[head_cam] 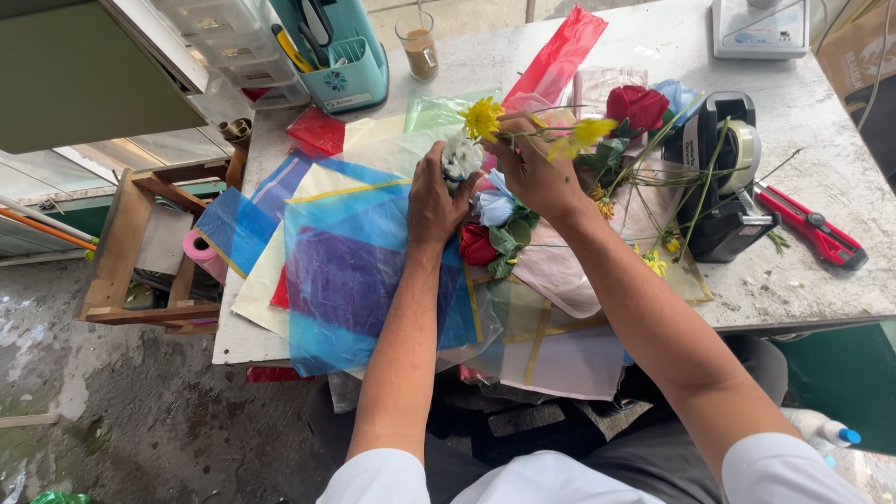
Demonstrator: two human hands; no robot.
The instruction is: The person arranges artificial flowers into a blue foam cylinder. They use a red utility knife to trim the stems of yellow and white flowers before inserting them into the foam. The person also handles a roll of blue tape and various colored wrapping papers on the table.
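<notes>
White flower (461,154) clamped in left hand (435,201) grip; right hand (539,173) grip pinches yellow flower (483,118) stem.

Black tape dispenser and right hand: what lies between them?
In the head view, a red rose and green flower stems lie between the right hand and black tape dispenser.

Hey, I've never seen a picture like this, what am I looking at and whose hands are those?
This is one picture from a camera worn on a person's head, looking down at their own bare hands over a stone table. The left hand grips a white flower. The right hand pinches the stem of a yellow flower. Under them lie blue sheets of thin wrapping, red roses and more stems. To the right stand a black tape dispenser and a red cutter. A glass stands at the far edge.
</notes>
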